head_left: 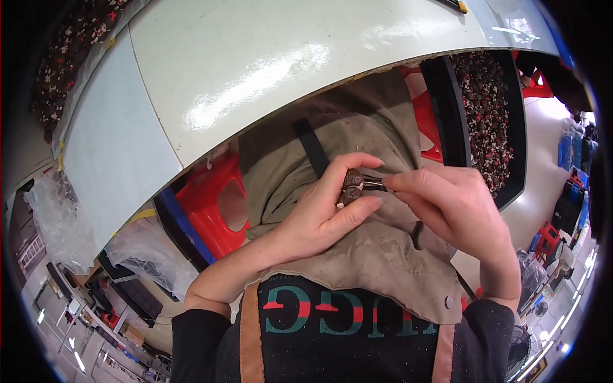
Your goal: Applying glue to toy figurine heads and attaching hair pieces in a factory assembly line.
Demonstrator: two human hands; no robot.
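My left hand (319, 207) is closed around a small dark brown moulded piece (351, 185), held over my lap between thumb and fingers. Pale bits show on the piece's lower end; its exact kind is too small to tell. My right hand (440, 195) pinches slim metal tweezers (372, 181), whose tips touch the brown piece from the right. Under both hands lies a grey-brown apron (281, 172) spread across my lap.
Ahead is the pale table (306, 45), with a yellow-black tool (457, 6) at its far edge. At right stands a black bin (518, 127) of brown, red and white pieces; similar pieces (70, 64) lie far left. A red stool (204, 204) and plastic bags (60, 223) are left.
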